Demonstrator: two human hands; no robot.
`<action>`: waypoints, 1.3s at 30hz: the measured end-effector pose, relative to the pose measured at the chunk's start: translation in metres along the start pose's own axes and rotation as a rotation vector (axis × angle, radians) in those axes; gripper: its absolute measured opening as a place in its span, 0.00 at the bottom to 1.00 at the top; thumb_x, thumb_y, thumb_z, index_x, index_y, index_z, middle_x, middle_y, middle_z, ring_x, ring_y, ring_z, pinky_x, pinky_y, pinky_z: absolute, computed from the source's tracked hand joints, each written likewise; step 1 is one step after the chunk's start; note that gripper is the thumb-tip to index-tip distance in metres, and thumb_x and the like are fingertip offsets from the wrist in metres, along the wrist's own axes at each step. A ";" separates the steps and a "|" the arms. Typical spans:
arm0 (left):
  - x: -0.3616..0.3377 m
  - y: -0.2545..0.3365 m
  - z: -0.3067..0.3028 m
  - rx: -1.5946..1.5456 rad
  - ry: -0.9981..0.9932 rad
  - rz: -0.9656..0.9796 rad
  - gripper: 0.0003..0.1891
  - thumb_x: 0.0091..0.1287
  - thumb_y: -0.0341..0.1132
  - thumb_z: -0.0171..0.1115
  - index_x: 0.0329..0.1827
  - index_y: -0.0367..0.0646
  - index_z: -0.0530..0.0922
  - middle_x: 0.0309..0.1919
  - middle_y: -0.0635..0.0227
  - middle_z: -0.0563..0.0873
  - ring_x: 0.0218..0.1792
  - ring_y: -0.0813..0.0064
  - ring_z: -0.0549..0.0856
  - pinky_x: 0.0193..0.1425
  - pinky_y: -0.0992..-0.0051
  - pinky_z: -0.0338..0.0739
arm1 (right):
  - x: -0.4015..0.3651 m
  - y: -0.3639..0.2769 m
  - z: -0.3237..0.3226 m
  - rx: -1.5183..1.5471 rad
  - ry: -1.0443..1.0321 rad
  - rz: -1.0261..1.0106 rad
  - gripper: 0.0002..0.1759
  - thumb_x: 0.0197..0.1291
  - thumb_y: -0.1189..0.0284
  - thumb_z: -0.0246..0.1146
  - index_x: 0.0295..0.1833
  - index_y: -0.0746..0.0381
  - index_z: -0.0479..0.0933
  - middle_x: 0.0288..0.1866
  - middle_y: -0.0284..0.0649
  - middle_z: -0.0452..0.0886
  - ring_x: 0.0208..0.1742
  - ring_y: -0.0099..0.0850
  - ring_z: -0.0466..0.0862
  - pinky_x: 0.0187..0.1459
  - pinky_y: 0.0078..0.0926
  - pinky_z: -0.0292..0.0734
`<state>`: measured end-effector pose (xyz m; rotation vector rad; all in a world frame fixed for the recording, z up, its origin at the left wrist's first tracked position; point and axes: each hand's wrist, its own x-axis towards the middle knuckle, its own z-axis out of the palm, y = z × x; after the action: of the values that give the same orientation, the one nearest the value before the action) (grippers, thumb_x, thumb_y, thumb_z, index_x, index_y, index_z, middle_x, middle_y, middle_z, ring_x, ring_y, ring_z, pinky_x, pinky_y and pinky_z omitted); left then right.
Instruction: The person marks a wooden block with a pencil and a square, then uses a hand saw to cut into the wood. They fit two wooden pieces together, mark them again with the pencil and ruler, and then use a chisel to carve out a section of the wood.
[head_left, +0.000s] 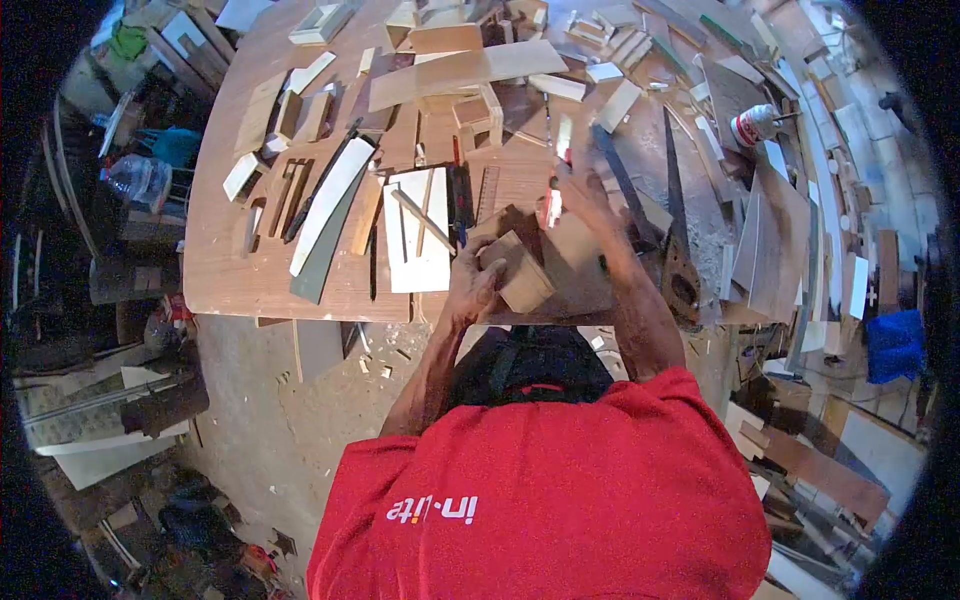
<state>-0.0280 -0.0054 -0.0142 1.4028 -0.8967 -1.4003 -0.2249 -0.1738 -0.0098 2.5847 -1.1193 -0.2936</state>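
Note:
Near the front edge of the table, my left hand (476, 282) is closed on a small wooden box-like piece (526, 280), its fingers bent over the left side. My right hand (588, 200) reaches over the table farther forward, its fingers smeared by motion. Just left of those fingers is a red and white object (552, 204), too blurred to name; I cannot tell whether the hand grips it. Left of my left hand lies a white board (404, 270) with thin wooden sticks across it. A handsaw (680, 262) rests to the right of my right forearm.
A long plank (465, 75) and several small wooden boxes and offcuts cover the far side of the table (225, 290). A white bottle (752, 126) stands at the right among boards. Long white and dark strips (330, 215) lie on the left. Scraps litter the floor.

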 end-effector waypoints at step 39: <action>0.013 -0.022 0.129 1.163 0.189 0.413 0.24 0.58 0.40 0.65 0.58 0.46 0.72 0.60 0.58 0.72 0.57 0.49 0.73 0.58 0.54 0.70 | -0.215 -0.022 0.015 1.887 0.621 1.295 0.09 0.63 0.66 0.65 0.33 0.58 0.76 0.19 0.26 0.72 0.17 0.16 0.69 0.19 0.18 0.61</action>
<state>-0.1574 -0.0256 -0.0283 1.9368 -1.8806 -0.3430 -0.3590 -0.0044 -0.0175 1.2912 -2.9610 2.5223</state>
